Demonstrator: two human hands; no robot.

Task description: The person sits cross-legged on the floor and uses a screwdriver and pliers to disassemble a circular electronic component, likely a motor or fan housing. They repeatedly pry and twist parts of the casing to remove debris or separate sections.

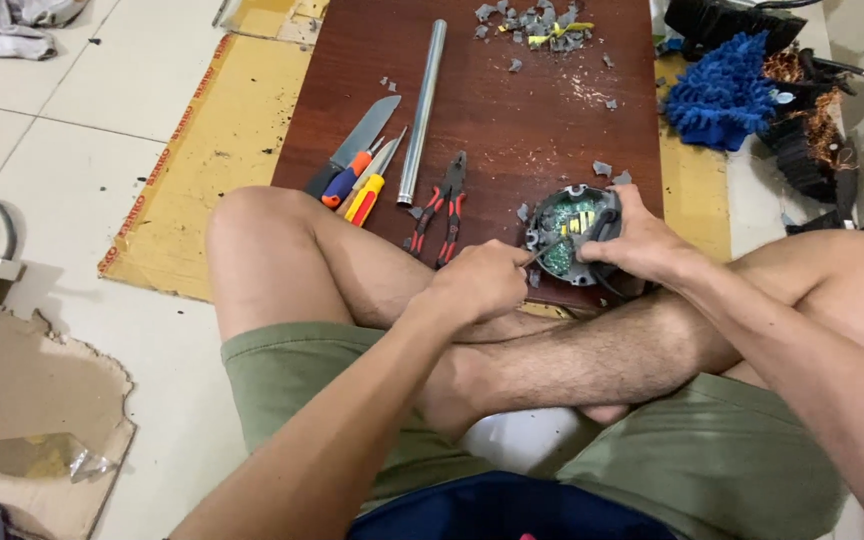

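On the board (512,120), the pliers (440,208) lie just left of the round housing (570,235) at the near edge, the pipe (421,110) left of them, knife (357,142) and screwdrivers (360,185) farther left, scraps (535,25) at the far edge, cardboard (214,150) under the board.

Our right hand (642,245) grips the round housing (572,235) at the board's (512,110) near edge; our left hand (477,285) pokes a thin tool (544,254) inside.

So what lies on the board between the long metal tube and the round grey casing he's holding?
Head view: red-handled pliers lie between the metal tube and the round grey casing.
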